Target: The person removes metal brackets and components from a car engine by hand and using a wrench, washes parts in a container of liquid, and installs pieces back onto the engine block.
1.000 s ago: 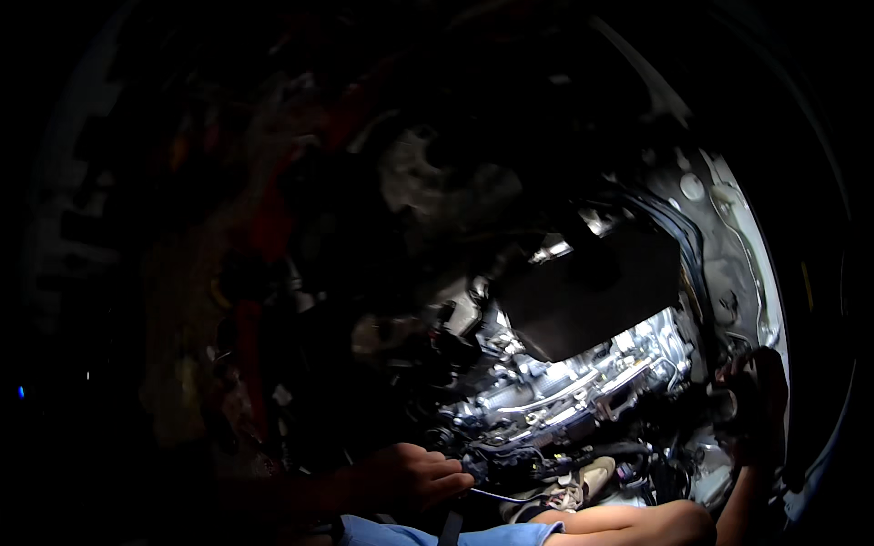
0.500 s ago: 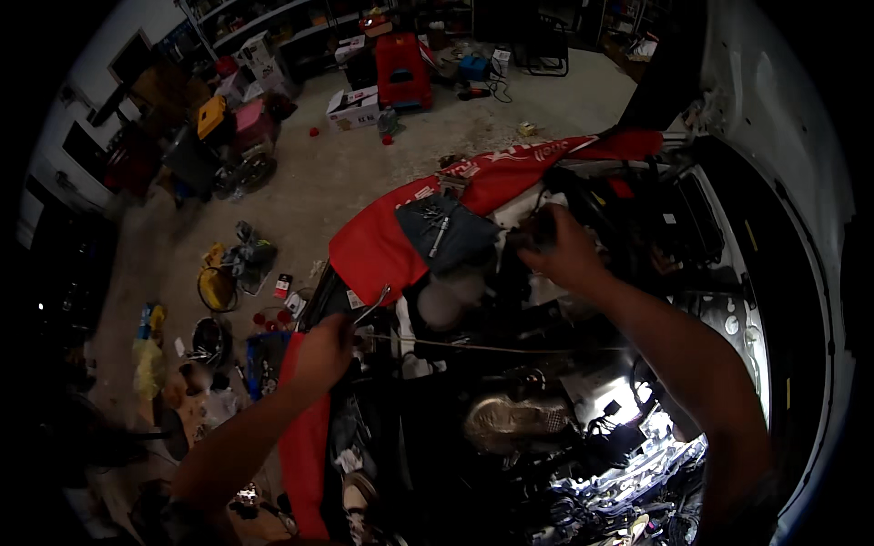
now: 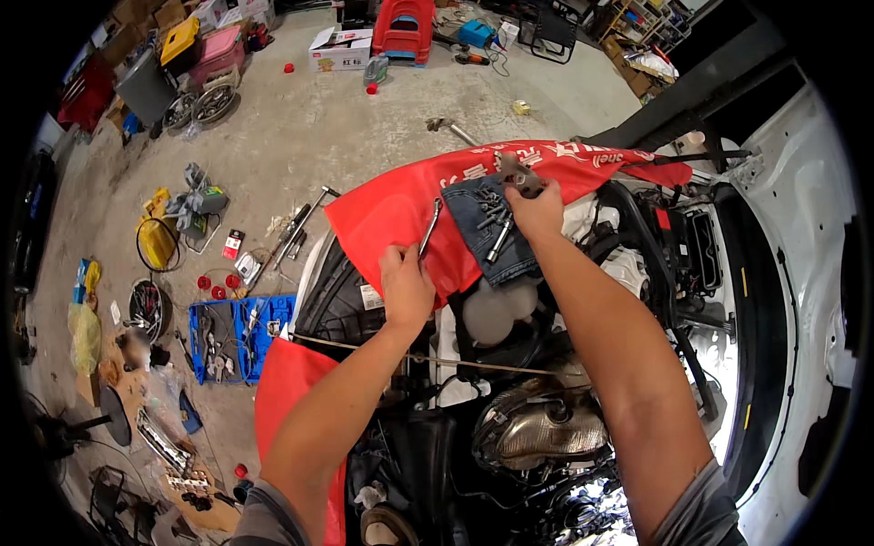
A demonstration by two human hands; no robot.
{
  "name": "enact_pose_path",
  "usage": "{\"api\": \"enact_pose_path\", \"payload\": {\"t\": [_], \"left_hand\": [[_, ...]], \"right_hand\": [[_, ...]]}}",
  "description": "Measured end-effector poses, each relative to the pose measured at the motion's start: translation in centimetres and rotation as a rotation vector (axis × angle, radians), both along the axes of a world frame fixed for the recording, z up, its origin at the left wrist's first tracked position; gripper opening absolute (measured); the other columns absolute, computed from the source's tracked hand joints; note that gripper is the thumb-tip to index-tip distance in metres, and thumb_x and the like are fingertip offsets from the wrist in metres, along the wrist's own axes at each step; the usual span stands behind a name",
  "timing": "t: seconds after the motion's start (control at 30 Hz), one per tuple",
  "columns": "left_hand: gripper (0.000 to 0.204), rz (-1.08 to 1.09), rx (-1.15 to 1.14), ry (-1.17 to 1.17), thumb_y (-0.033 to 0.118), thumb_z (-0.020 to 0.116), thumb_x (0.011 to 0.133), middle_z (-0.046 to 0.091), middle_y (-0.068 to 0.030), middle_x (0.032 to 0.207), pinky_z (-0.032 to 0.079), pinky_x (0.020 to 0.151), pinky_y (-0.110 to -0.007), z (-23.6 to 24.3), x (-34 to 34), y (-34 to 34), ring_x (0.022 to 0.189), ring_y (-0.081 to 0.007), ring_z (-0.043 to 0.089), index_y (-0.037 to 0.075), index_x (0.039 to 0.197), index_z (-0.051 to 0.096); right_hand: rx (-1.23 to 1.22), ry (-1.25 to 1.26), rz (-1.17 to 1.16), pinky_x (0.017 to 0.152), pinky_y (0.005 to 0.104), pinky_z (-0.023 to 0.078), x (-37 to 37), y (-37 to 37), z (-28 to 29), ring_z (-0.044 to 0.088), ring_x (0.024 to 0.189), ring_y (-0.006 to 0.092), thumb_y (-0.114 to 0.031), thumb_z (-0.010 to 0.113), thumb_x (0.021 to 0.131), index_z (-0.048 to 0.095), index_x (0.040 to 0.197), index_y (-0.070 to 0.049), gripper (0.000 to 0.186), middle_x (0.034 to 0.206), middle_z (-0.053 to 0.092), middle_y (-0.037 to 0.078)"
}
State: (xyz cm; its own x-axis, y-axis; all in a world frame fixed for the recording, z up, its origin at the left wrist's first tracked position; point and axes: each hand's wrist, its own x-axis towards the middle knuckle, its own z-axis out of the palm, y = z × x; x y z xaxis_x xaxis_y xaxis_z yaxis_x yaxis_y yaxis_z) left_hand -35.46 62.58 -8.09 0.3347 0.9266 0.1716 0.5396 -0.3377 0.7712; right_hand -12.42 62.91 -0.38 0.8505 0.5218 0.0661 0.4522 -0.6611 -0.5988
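My left hand (image 3: pixel 405 273) is closed on a silver wrench (image 3: pixel 430 221), which stands up from the fingers over a red fender cover (image 3: pixel 360 223). Farther right, my right hand (image 3: pixel 537 209) grips a small dark metal part (image 3: pixel 514 171) at the top of a dark blue cloth (image 3: pixel 469 232). Bolts and a socket tool (image 3: pixel 499 238) lie on that cloth. Below my hands are a white rounded reservoir (image 3: pixel 496 314), a thin rod (image 3: pixel 482 365) across the engine bay and a metal heat shield (image 3: pixel 542 428).
The white raised panel (image 3: pixel 774 273) stands on the right. On the concrete floor (image 3: pixel 273 127) lie a blue tool case (image 3: pixel 237 337), a long breaker bar (image 3: pixel 305 227), red caps, jugs, a red plastic stool (image 3: pixel 401 32) and boxes. A dark post (image 3: pixel 710 77) is at the top right.
My view has risen from the dark engine bay to the fender and floor. My hands have moved up onto the cover and cloth, my right hand higher than half a second ago.
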Motion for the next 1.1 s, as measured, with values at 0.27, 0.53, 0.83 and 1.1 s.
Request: {"api": "enact_pose_path", "payload": {"t": [0.27, 0.53, 0.83, 1.1], "left_hand": [[0.043, -0.143, 0.066, -0.004, 0.007, 0.061, 0.086, 0.051, -0.0232, 0.115, 0.042, 0.094, -0.046, 0.2, -1.1, 0.9, 0.107, -0.0404, 0.049, -0.008, 0.126, 0.053], [0.045, -0.118, 0.034, 0.009, 0.004, 0.061, 0.081, 0.051, -0.0248, 0.123, 0.041, 0.1, -0.048, 2.1, -6.4, -0.5, 0.114, -0.0422, 0.049, -0.005, 0.124, 0.052], [0.062, 0.158, -0.119, 0.563, 0.032, 0.066, 0.086, 0.049, -0.0228, 0.127, 0.037, 0.099, -0.049, 7.6, -23.0, -10.7, 0.117, -0.0386, 0.046, -0.001, 0.134, 0.044], [0.093, 0.172, -0.322, 0.639, 0.055, 0.065, 0.083, 0.039, -0.0242, 0.141, 0.027, 0.11, -0.056, 5.4, -28.0, -13.2, 0.132, -0.0404, 0.035, -0.006, 0.144, 0.032]], "right_hand": [[-0.06, -0.105, 0.066, 0.099, 0.0435, 0.045, 1.2, -0.2, -0.5, 0.055, 0.118, 0.0408, -0.036, 0.084, 0.068, 0.042, 0.125, 0.006, 0.082, 0.125, 0.055, 0.029], [-0.14, -0.226, 0.237, 0.116, 0.0434, 0.028, -0.2, -1.8, -1.4, 0.035, 0.138, 0.0415, -0.045, 0.077, 0.077, 0.023, 0.145, 0.012, 0.103, 0.146, 0.036, 0.032], [-0.056, -0.11, 0.678, 0.114, 0.0444, 0.027, -24.0, -19.6, 1.1, 0.034, 0.138, 0.0402, -0.012, 0.062, 0.088, 0.032, 0.143, 0.006, 0.065, 0.147, 0.036, 0.026], [-0.114, -0.111, 0.473, 0.116, 0.05, 0.02, -29.9, -23.5, -2.3, 0.025, 0.14, 0.0478, -0.018, 0.059, 0.091, 0.024, 0.143, 0.014, 0.071, 0.149, 0.025, 0.033]]}}
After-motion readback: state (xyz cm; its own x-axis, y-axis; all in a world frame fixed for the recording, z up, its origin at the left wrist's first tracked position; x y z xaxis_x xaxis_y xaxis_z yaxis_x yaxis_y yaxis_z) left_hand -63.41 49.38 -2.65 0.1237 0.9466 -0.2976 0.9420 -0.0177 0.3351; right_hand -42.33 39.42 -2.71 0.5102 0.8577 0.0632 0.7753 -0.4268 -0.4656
